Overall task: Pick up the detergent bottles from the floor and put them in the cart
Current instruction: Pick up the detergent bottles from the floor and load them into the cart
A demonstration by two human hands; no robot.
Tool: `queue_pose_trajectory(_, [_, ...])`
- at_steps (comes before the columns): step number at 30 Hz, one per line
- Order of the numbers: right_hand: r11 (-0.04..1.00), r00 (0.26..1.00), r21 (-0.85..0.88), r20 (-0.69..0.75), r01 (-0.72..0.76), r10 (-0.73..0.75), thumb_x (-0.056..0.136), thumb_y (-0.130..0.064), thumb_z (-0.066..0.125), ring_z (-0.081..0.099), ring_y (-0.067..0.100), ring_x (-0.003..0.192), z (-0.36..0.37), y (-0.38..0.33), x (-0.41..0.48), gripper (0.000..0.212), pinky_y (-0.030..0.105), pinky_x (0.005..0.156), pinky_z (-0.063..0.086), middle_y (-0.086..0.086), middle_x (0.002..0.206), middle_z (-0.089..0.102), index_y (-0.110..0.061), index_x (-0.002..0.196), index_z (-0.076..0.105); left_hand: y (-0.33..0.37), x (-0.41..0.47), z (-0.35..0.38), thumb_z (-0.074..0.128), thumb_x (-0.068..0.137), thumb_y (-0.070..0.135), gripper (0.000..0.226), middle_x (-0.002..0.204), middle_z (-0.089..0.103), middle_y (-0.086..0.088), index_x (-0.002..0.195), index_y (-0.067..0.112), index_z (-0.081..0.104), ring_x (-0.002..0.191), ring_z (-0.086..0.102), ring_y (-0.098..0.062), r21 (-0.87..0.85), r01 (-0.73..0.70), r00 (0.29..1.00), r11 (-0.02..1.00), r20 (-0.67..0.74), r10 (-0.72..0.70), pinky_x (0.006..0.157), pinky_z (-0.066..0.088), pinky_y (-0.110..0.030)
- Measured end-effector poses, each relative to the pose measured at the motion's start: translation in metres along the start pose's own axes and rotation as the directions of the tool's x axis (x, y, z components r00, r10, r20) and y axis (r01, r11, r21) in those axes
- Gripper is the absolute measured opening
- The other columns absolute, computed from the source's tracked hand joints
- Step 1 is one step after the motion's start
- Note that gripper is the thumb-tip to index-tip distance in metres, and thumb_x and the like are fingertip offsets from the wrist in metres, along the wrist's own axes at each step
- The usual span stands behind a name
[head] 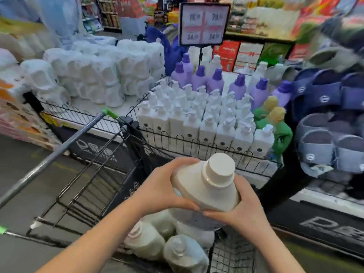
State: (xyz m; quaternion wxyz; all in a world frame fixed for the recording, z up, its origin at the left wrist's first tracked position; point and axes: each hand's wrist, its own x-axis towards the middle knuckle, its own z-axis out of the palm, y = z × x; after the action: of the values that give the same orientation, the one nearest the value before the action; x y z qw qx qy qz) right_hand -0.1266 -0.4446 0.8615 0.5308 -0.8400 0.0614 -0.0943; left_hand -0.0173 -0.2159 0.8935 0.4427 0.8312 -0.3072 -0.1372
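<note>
Detergent bottle (204,186) is held above the cart (88,186), over the loaded bottles (145,241). Left grip (167,186) and right grip (246,209) both clasp its shoulder. Probably heavy, rigid and slick: support the body, not the cap.

One detergent bottle (208,182) is held, and at least three white bottles (144,241) lie in the one cart (51,158). Seven purple bottles (216,81) and two green bottles (275,123) stand behind.

Shop aisle – grey floor (29,170), stocked shelves (256,36), price sign (203,23)
</note>
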Motion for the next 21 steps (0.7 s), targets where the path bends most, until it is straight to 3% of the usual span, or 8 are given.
queue_pose_trajectory(3, [0.997, 0.992, -0.053, -0.117, -0.057, 0.05, 0.034, -0.066, 0.098, 0.053, -0.007, 0.122, 0.002, 0.0, 0.005, 0.101, 0.018, 0.095, 0.044, -0.03, 0.128, 0.057, -0.065, 0.123, 0.051, -0.009, 0.029, -0.005, 0.106, 0.053, 0.041, 0.099, 0.134, 0.058, 0.039, 0.134, 0.061, 0.053, 0.125, 0.052, 0.016, -0.032, -0.055, 0.996, 0.998, 0.065, 0.057, 0.106, 0.044, -0.018])
queue_pose_trajectory(5, [0.994, 0.986, -0.088, -0.153, -0.072, 0.058, 0.035, -0.065, 0.097, 0.053, -0.008, 0.121, 0.002, -0.002, 0.013, 0.099, 0.022, 0.095, 0.046, -0.033, 0.126, 0.057, -0.07, 0.122, 0.049, -0.017, 0.047, -0.006, 0.106, 0.053, 0.041, 0.101, 0.132, 0.057, 0.042, 0.134, 0.064, 0.051, 0.123, 0.051, 0.02, -0.047, -0.086, 0.99, 0.995, 0.11, 0.091, 0.103, 0.043, -0.012])
queue_pose_trajectory(7, [0.988, 0.982, -0.126, -0.18, -0.084, 0.06, 0.037, -0.063, 0.097, 0.052, -0.009, 0.121, 0.003, 0.001, 0.02, 0.098, 0.025, 0.097, 0.048, -0.039, 0.125, 0.055, -0.077, 0.119, 0.046, -0.023, 0.064, -0.005, 0.106, 0.054, 0.042, 0.103, 0.136, 0.058, 0.039, 0.14, 0.06, 0.051, 0.127, 0.051, 0.017, -0.034, -0.134, 0.977, 0.99, 0.161, 0.138, 0.108, 0.043, -0.017])
queue_pose_trajectory(11, [0.978, 0.964, -0.136, -0.238, -0.158, 0.123, 0.044, -0.057, 0.1, 0.052, -0.006, 0.124, 0.011, 0.018, 0.028, 0.097, 0.034, 0.104, 0.05, -0.034, 0.129, 0.054, -0.067, 0.125, 0.047, -0.039, 0.093, 0.003, 0.106, 0.054, 0.042, 0.105, 0.14, 0.058, 0.036, 0.145, 0.052, 0.053, 0.132, 0.05, 0.014, -0.037, -0.191, 0.954, 0.981, 0.228, 0.194, 0.113, 0.042, -0.023])
queue_pose_trajectory(14, [0.972, 0.958, -0.136, -0.243, -0.19, 0.153, 0.042, -0.06, 0.095, 0.049, -0.012, 0.125, 0.017, 0.035, 0.039, 0.095, 0.025, 0.101, 0.046, -0.035, 0.129, 0.052, -0.076, 0.12, 0.042, -0.054, 0.109, 0.014, 0.105, 0.055, 0.043, 0.103, 0.139, 0.058, 0.037, 0.142, 0.057, 0.052, 0.132, 0.048, 0.017, -0.047, -0.184, 0.945, 0.982, 0.266, 0.19, 0.11, 0.039, -0.015])
queue_pose_trajectory(19, [0.962, 0.963, -0.165, -0.195, -0.218, 0.185, 0.046, -0.043, 0.102, 0.045, -0.019, 0.122, 0.026, 0.076, 0.054, 0.104, 0.014, 0.097, 0.04, -0.052, 0.125, 0.044, -0.082, 0.119, 0.038, -0.085, 0.129, 0.035, 0.105, 0.057, 0.038, 0.113, 0.139, 0.047, 0.045, 0.15, 0.055, 0.043, 0.131, 0.04, 0.026, -0.017, -0.135, 0.938, 0.991, 0.319, 0.133, 0.109, 0.031, -0.006])
queue_pose_trajectory(21, [0.951, 0.956, -0.185, -0.206, -0.246, 0.207, 0.044, -0.052, 0.099, 0.049, -0.01, 0.124, 0.034, 0.094, 0.058, 0.104, 0.027, 0.104, 0.046, -0.045, 0.127, 0.047, -0.07, 0.129, 0.042, -0.099, 0.136, 0.043, 0.103, 0.06, 0.035, 0.118, 0.144, 0.046, 0.039, 0.155, 0.055, 0.036, 0.135, 0.042, 0.017, 0.014, -0.12, 0.928, 0.993, 0.357, 0.107, 0.115, 0.032, -0.012])
